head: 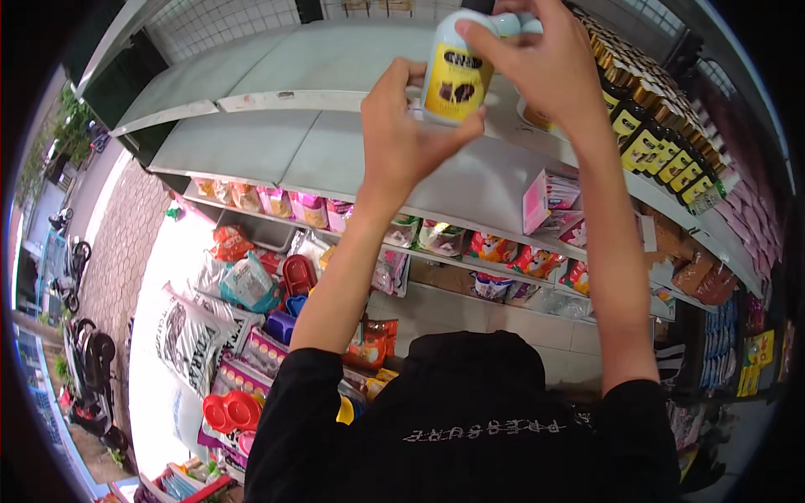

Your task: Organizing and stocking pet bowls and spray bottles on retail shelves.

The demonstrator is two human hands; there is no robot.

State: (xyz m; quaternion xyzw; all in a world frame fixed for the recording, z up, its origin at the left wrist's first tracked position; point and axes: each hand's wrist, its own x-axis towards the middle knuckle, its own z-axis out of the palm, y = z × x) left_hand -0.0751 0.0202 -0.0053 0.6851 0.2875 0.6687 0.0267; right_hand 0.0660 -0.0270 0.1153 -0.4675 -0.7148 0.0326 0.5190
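Note:
A pale bottle with a yellow label (459,82) is raised above the upper shelf board, slightly tilted. My left hand (415,126) grips it from the left and below, thumb under its base. My right hand (541,63) has its thumb pressed on the bottle's shoulder. Its fingers curl around pale blue rounded parts (507,25) beside the bottle; whether these belong to it or to another one cannot be told. Behind my right wrist, a container with a brown label (534,117) stands partly hidden on the shelf.
Dark bottles with gold caps (648,138) stand in rows at the right. Below lies a lower shelf board (339,151) with a pink open box (541,201). Bagged goods (490,251) line the shelf beneath. Sacks (188,333) and red pet bowls (231,411) are at the left.

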